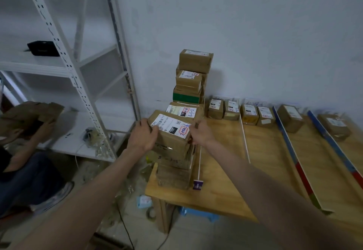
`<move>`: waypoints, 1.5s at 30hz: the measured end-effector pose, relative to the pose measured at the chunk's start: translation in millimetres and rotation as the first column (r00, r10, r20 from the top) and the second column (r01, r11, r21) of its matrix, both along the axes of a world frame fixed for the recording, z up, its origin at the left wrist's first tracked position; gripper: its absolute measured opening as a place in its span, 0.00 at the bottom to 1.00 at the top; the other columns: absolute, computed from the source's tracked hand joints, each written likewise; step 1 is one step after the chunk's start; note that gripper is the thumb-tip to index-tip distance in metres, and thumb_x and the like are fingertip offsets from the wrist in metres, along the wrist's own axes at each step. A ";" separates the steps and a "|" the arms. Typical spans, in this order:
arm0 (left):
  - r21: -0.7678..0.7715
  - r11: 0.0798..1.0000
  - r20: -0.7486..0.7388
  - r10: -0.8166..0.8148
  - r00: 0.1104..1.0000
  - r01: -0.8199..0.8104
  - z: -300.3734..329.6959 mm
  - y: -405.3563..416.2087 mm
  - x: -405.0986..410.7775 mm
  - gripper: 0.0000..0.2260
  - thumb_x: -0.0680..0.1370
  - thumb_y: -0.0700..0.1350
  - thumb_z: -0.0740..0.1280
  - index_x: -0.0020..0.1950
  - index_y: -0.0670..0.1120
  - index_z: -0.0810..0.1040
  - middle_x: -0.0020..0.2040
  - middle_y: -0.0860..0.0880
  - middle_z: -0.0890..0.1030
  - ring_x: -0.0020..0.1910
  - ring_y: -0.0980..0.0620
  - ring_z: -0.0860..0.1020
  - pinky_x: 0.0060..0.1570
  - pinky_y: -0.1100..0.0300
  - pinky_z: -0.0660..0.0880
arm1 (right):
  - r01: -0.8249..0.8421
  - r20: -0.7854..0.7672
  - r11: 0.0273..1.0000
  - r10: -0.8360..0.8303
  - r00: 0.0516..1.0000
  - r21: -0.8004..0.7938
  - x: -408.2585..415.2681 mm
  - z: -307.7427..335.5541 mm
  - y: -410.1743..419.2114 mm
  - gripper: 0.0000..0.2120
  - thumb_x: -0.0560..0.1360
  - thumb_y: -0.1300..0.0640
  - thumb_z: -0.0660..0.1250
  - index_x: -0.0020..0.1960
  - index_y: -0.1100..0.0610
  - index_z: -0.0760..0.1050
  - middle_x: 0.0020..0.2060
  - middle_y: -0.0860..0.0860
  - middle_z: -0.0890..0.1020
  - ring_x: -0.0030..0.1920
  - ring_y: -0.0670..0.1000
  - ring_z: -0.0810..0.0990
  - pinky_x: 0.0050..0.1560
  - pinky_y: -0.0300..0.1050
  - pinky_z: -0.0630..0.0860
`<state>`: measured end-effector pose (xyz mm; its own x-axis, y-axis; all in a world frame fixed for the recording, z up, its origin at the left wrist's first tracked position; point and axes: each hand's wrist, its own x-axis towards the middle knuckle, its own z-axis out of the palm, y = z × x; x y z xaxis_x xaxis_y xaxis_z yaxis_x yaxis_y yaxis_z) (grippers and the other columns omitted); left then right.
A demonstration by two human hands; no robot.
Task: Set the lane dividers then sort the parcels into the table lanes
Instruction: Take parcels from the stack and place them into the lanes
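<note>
Top parcel (172,130), held on both sides, on the stack at the table's left end.

Left hand (144,134) and right hand (200,133) grip its two ends. Wooden table (225,181): 4 lane dividers — 2 white (244,137), 2 blue (290,145). Sorted parcels along the wall: 6 (249,114). Shelf rack (82,84): 1.

Both bare arms reach forward, the left hand (144,134) and right hand (200,133) curled, gripping opposite sides.
</note>
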<state>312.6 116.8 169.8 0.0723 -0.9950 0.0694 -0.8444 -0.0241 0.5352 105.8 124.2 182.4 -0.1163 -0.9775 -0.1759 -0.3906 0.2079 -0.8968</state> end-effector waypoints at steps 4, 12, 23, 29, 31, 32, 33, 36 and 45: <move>-0.169 0.985 0.016 -0.024 1.000 0.027 24.9 2.9 2.1 0.21 0.82 0.55 0.55 0.69 0.44 0.67 0.62 0.42 0.73 0.58 0.44 0.73 0.58 0.47 0.73 | -0.069 0.100 0.993 0.059 0.993 0.100 -10.4 24.8 9.8 0.21 0.82 0.46 0.59 0.71 0.56 0.69 0.58 0.59 0.81 0.44 0.54 0.84 0.38 0.41 0.82; -0.300 0.945 0.050 -0.122 0.991 0.131 92.5 -17.9 -23.9 0.19 0.82 0.55 0.54 0.66 0.46 0.71 0.60 0.43 0.76 0.54 0.45 0.74 0.50 0.54 0.68 | -0.098 0.115 0.989 0.085 0.990 0.110 -47.8 76.9 16.1 0.20 0.79 0.45 0.64 0.63 0.58 0.70 0.59 0.54 0.78 0.57 0.56 0.79 0.50 0.48 0.81; -0.236 0.887 0.021 -0.403 0.915 0.397 111.7 -29.9 -140.6 0.24 0.83 0.58 0.50 0.74 0.47 0.67 0.70 0.44 0.73 0.67 0.41 0.72 0.62 0.46 0.70 | 0.162 0.056 0.975 -0.172 0.983 0.153 -160.3 91.7 52.4 0.20 0.79 0.45 0.66 0.62 0.60 0.74 0.53 0.54 0.83 0.47 0.50 0.83 0.49 0.45 0.83; -0.041 0.834 0.141 -0.541 0.829 0.551 72.5 -15.3 -217.7 0.23 0.84 0.58 0.51 0.70 0.45 0.72 0.72 0.42 0.70 0.67 0.43 0.71 0.64 0.48 0.70 | 0.371 0.001 0.909 -0.378 0.926 0.188 -225.6 63.3 95.0 0.19 0.82 0.49 0.61 0.64 0.63 0.71 0.47 0.55 0.80 0.48 0.53 0.81 0.42 0.45 0.81; 0.031 0.814 0.247 -0.569 0.785 0.580 56.4 -9.6 -243.9 0.25 0.83 0.58 0.53 0.73 0.44 0.69 0.74 0.42 0.67 0.70 0.42 0.70 0.66 0.47 0.70 | 0.421 -0.018 0.883 -0.427 0.904 0.208 -248.7 51.5 105.2 0.19 0.82 0.50 0.60 0.65 0.64 0.71 0.49 0.57 0.80 0.49 0.54 0.81 0.43 0.47 0.81; 0.057 0.804 0.285 -0.582 0.762 0.592 49.8 -5.8 -257.3 0.26 0.83 0.59 0.53 0.74 0.44 0.68 0.74 0.42 0.67 0.70 0.42 0.69 0.67 0.46 0.70 | 0.446 -0.023 0.868 -0.452 0.892 0.219 -260.7 45.9 109.9 0.19 0.82 0.51 0.60 0.65 0.64 0.71 0.52 0.58 0.80 0.51 0.56 0.81 0.46 0.49 0.82; 0.073 0.792 0.312 -0.595 0.740 0.606 44.0 -2.4 -270.8 0.26 0.83 0.59 0.54 0.74 0.44 0.67 0.74 0.42 0.67 0.71 0.41 0.69 0.67 0.46 0.70 | 0.469 -0.029 0.854 -0.476 0.879 0.226 -272.1 41.3 114.6 0.18 0.82 0.51 0.60 0.65 0.64 0.71 0.55 0.59 0.80 0.54 0.57 0.81 0.50 0.52 0.82; 0.096 0.759 0.375 -0.627 0.683 0.644 29.1 7.5 -314.5 0.26 0.83 0.59 0.54 0.77 0.46 0.64 0.76 0.44 0.65 0.72 0.43 0.67 0.67 0.48 0.68 | 0.514 -0.064 0.826 -0.515 0.855 0.232 -309.5 29.7 128.3 0.14 0.82 0.53 0.59 0.60 0.62 0.71 0.56 0.60 0.80 0.56 0.59 0.81 0.56 0.54 0.80; 0.165 0.730 0.457 -0.653 0.604 0.664 -8.2 38.8 -457.8 0.26 0.83 0.58 0.52 0.76 0.44 0.65 0.73 0.44 0.68 0.70 0.43 0.69 0.67 0.48 0.68 | 0.575 -0.131 0.783 -0.561 0.818 0.238 -447.4 -9.5 160.9 0.11 0.82 0.53 0.59 0.50 0.60 0.73 0.47 0.56 0.78 0.47 0.54 0.77 0.46 0.48 0.75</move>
<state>-145.3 155.7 161.6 -0.6472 -0.7590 -0.0705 -0.7622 0.6427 0.0775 -341.6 285.0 172.9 -0.6515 -0.6527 -0.3866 -0.1723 0.6236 -0.7625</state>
